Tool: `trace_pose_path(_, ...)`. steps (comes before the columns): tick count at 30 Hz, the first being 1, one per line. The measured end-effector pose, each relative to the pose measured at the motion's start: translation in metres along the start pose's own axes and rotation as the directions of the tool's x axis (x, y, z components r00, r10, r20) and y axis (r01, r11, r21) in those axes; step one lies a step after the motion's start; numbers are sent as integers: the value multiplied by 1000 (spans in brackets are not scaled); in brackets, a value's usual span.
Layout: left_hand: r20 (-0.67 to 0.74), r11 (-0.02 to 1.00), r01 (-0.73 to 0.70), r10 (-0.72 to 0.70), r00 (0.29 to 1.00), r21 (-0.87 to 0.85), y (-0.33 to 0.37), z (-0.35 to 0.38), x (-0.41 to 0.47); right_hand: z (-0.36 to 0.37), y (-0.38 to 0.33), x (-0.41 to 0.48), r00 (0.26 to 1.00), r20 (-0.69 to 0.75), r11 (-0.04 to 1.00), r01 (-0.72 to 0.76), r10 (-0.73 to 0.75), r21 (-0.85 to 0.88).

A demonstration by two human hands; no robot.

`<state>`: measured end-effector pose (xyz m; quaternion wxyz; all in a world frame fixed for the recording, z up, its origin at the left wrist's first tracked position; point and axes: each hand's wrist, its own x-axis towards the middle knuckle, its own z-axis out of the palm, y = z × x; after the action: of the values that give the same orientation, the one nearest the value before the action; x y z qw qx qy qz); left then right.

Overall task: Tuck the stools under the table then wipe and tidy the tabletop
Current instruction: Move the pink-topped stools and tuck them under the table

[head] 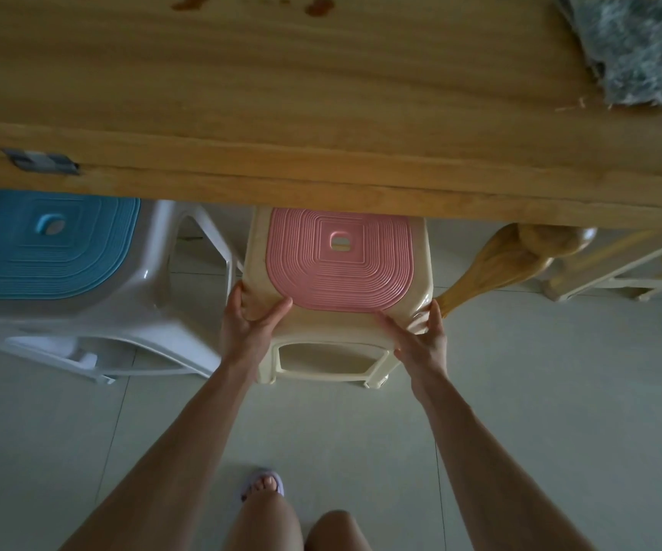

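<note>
Two hands grip the cream plastic stool with pink ribbed seat (339,264): left hand (247,316) curled round its near-left corner, right hand (420,332) round its near-right corner, thumbs on top. Its far edge lies under the near edge of the pale wooden table (281,93).

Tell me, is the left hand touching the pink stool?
Touching. The head view shows the left hand gripping the pink stool at its near left corner.

Glossy plastic stool (341,312), ribbed matt seat; grained wooden table (281,113); fluffy cloth (639,45).
</note>
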<state>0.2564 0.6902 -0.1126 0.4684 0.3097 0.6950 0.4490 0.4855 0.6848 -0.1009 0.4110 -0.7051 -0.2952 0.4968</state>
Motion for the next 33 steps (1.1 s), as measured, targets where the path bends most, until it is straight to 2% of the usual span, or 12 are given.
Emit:
trace_pose_path(11, -38, 999, 24, -23, 999, 39, 3, 3, 0, 2, 2, 5, 1000, 1, 1000, -10, 10, 20)
trace_pose_path(23, -99, 985, -17, 35, 994, 171, 3, 9, -3, 3, 8, 7, 998, 47, 996, -35, 31, 78)
trace_pose_path(33, -115, 987, 11, 8, 993, 161, 5, 14, -4, 4, 9, 5, 999, 36, 998, -23, 21, 64)
